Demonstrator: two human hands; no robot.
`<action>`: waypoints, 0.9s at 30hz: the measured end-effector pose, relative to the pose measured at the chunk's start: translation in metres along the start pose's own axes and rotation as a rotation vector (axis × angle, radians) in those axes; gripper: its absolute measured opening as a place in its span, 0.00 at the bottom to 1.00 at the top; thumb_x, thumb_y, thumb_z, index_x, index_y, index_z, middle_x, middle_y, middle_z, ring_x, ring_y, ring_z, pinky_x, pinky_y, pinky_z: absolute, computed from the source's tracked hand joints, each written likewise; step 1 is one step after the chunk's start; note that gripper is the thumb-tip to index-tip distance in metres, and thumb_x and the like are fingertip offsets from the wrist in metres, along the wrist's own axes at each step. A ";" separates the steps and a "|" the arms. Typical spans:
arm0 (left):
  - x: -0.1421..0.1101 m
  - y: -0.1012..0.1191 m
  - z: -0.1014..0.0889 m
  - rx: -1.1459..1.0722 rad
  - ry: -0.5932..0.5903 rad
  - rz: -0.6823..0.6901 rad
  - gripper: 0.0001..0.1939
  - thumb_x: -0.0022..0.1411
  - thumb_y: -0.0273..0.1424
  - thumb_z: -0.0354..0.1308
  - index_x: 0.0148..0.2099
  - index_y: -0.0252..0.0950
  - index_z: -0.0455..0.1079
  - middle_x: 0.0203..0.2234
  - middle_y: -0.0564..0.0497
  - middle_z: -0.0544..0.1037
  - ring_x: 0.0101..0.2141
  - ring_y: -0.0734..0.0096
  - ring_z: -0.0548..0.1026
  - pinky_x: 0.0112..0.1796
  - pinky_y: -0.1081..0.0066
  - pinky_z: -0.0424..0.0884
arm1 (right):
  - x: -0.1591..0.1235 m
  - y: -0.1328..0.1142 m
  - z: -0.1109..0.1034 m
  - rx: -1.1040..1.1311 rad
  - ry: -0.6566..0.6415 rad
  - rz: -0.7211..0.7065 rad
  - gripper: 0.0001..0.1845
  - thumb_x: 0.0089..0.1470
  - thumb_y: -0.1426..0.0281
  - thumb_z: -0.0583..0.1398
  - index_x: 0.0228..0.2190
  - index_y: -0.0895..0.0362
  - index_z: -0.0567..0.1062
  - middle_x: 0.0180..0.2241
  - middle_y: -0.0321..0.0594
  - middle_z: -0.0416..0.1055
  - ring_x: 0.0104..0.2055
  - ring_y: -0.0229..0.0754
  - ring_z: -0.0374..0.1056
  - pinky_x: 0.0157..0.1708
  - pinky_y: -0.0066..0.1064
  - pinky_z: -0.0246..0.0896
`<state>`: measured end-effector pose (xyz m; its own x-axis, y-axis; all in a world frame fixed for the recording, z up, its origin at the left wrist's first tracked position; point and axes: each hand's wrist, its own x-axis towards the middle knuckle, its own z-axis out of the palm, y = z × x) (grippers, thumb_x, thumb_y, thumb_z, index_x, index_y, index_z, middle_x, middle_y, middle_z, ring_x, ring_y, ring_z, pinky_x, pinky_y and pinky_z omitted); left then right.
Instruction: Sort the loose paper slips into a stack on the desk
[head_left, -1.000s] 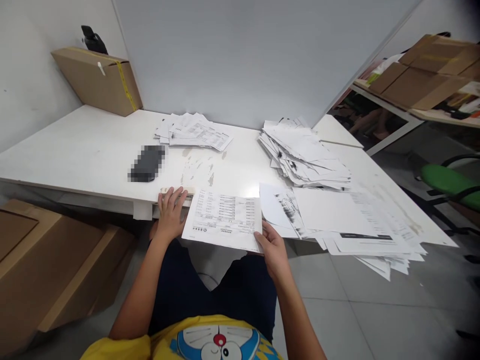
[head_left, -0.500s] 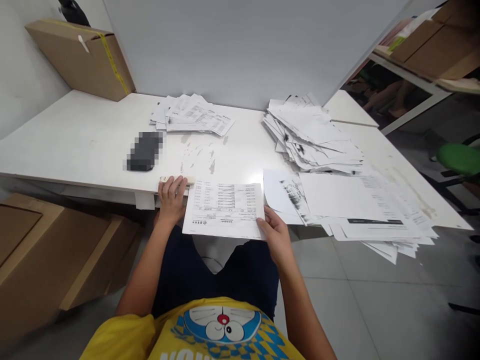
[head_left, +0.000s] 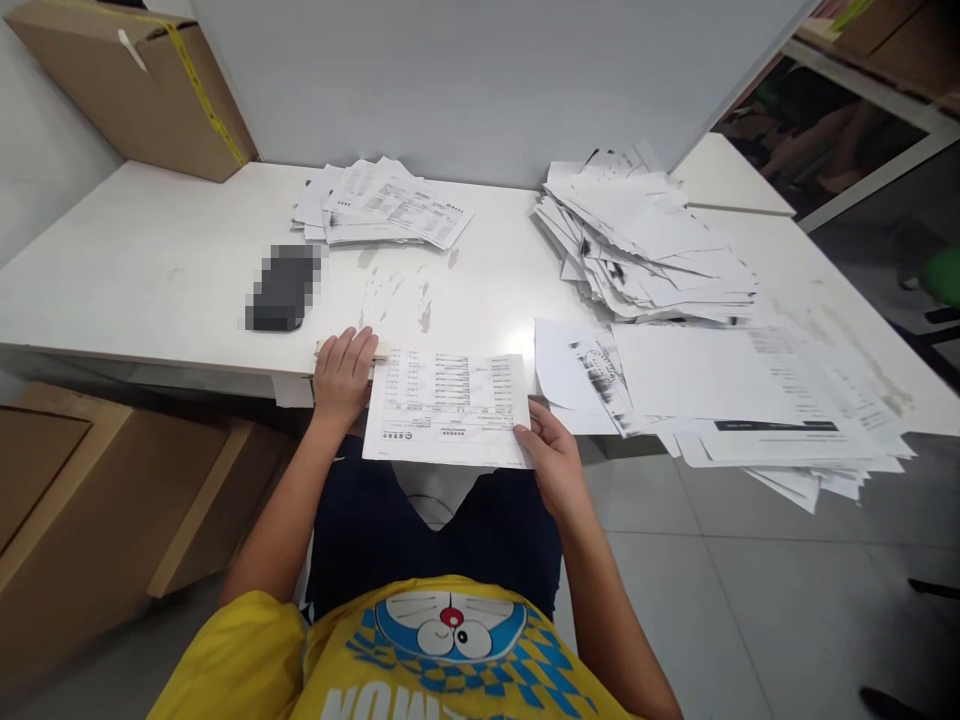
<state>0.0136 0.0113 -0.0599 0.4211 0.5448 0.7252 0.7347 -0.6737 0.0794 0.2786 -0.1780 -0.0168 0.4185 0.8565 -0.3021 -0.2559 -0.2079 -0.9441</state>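
My right hand [head_left: 553,452] pinches the right edge of a printed sheet [head_left: 450,410], thumb on top and fingers underneath. The sheet's print is upside down to me, and it lies over the table's front edge, above my lap. At its upper left corner my left hand [head_left: 345,375] is closed over a slim cream-coloured stapler [head_left: 382,351] on the table edge. My fingers cover most of the stapler; only its end near the paper shows. Whether the corner is inside its jaws is hidden.
Stacks of printed papers stand at the back left [head_left: 390,205] and back right [head_left: 645,245]. Another spread pile [head_left: 720,375] overhangs the front edge at right. A dark blurred-out object [head_left: 285,290] lies left. Cardboard boxes stand on the table [head_left: 135,80] and floor [head_left: 97,510].
The view has shifted slightly, so the table's things sit higher in the picture. My left hand now covers more of the stapler. My right hand keeps its grip on the sheet.
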 end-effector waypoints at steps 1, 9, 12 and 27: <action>0.000 0.000 0.000 -0.004 -0.003 -0.001 0.19 0.72 0.29 0.46 0.62 0.39 0.67 0.55 0.42 0.77 0.59 0.60 0.71 0.61 0.55 0.63 | 0.000 0.001 0.000 -0.007 -0.002 -0.002 0.30 0.45 0.57 0.68 0.50 0.52 0.75 0.41 0.42 0.81 0.46 0.55 0.76 0.48 0.50 0.71; 0.004 0.004 -0.006 0.138 0.006 0.070 0.19 0.72 0.29 0.47 0.60 0.39 0.70 0.53 0.44 0.79 0.56 0.57 0.75 0.56 0.56 0.70 | 0.001 0.006 -0.003 -0.037 -0.008 -0.032 0.31 0.48 0.56 0.66 0.53 0.52 0.73 0.44 0.45 0.80 0.48 0.56 0.75 0.45 0.49 0.72; 0.004 0.004 -0.006 0.161 -0.008 0.089 0.19 0.72 0.29 0.47 0.60 0.38 0.70 0.53 0.44 0.79 0.56 0.55 0.75 0.55 0.54 0.72 | 0.001 0.006 -0.003 -0.048 0.002 -0.031 0.32 0.48 0.55 0.67 0.53 0.53 0.74 0.43 0.45 0.80 0.47 0.56 0.75 0.46 0.49 0.72; -0.003 -0.001 0.003 0.170 0.073 0.106 0.27 0.63 0.25 0.50 0.65 0.37 0.64 0.54 0.39 0.77 0.58 0.54 0.72 0.60 0.53 0.64 | 0.000 -0.028 -0.019 -0.203 0.237 -0.337 0.27 0.51 0.56 0.65 0.52 0.53 0.76 0.43 0.45 0.79 0.46 0.52 0.75 0.47 0.46 0.72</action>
<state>0.0131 0.0120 -0.0645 0.4654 0.4339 0.7715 0.7704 -0.6277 -0.1117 0.3022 -0.1811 0.0075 0.6433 0.7652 0.0271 0.0948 -0.0445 -0.9945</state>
